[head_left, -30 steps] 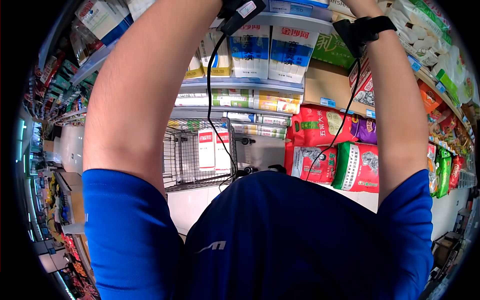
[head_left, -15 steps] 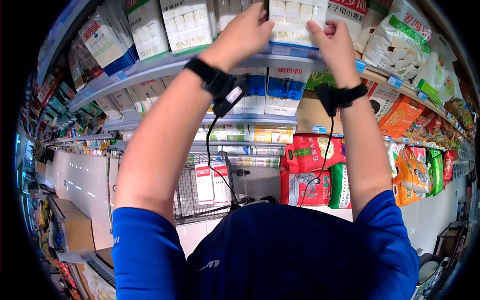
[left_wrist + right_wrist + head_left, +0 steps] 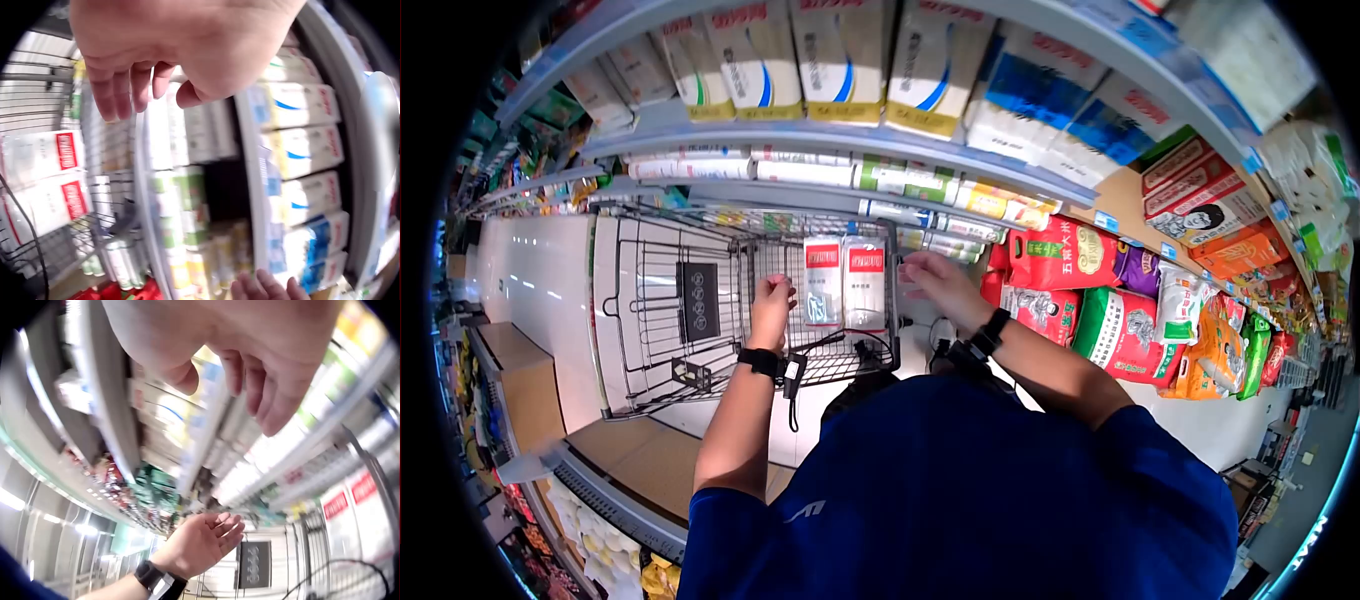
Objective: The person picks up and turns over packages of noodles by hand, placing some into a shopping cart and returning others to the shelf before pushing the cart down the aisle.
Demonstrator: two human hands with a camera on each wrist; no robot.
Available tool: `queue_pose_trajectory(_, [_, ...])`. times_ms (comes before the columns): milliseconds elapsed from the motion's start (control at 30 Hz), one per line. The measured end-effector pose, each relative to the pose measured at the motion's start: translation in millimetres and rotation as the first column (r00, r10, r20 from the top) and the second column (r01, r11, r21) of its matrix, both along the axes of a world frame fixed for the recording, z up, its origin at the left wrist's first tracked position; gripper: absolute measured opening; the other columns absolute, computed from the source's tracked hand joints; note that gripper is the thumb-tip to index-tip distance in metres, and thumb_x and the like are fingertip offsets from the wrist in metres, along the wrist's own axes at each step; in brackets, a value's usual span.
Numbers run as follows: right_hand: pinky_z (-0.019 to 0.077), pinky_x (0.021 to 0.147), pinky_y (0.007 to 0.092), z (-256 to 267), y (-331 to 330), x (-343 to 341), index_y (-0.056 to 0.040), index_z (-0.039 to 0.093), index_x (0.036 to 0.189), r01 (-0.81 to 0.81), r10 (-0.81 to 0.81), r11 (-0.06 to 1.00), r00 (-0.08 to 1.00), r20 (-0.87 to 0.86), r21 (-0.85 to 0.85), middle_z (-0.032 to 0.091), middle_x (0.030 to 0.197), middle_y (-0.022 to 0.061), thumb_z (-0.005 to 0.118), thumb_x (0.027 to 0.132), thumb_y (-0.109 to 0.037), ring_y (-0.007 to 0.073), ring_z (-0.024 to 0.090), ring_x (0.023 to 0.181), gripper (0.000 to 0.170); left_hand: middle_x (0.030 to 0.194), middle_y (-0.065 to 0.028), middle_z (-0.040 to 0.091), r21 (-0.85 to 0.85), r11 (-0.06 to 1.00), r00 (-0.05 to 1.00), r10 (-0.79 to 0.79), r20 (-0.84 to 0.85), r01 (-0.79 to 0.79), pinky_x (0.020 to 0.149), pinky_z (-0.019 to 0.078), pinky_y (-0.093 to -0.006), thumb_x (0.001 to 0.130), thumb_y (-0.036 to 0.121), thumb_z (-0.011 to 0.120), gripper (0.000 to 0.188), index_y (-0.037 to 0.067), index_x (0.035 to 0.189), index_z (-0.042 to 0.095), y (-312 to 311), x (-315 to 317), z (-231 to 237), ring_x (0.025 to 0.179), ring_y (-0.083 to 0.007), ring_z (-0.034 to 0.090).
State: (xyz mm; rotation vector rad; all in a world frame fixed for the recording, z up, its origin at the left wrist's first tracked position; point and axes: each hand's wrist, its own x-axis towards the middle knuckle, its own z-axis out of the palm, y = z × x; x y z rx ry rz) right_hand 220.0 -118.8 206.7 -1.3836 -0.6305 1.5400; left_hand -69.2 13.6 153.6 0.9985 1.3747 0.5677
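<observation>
Two white packets with red labels, a left one (image 3: 822, 285) and a right one (image 3: 864, 288), stand side by side in the wire shopping cart (image 3: 662, 352). My left hand (image 3: 772, 308) hovers over the cart, left of the packets, its fingers loosely bent and holding nothing. Just beyond the cart's right rim is my right hand (image 3: 945, 288), also holding nothing. The left wrist view shows the left hand (image 3: 187, 47) palm-side with fingers hanging apart. In the right wrist view the right hand (image 3: 231, 356) hangs with its fingers relaxed.
Shelves ahead hold upright noodle packs (image 3: 837, 70) and, lower down, rows of wrapped rolls (image 3: 905, 183). Bags of rice (image 3: 1125, 330) stack on the floor at right. A cardboard-coloured box (image 3: 515, 385) stands at left.
Both hands were up at the top shelf by a white noodle pack half a second ago. They have come down to the cart with nothing in them, and the view has tilted lower.
</observation>
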Motion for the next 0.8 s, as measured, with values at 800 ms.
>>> queue_pose_trajectory(800, [0.0492,0.086,0.0335,-393.6,128.9,-204.6,-0.0012,0.056,0.125,0.221,-0.052,0.843,0.941,0.336,-0.490,0.065,0.111,0.0086,0.072,0.087,-0.033,0.0196,0.062,0.099,0.051,0.097,-0.0177,0.066,-0.044,0.822,0.670,-0.493,-0.555,0.568,0.086,0.0467,-0.0489,0.081,0.041,0.063,0.044,0.006,0.109,0.061,32.3,-45.4,-305.4,0.095,-0.0393,0.063])
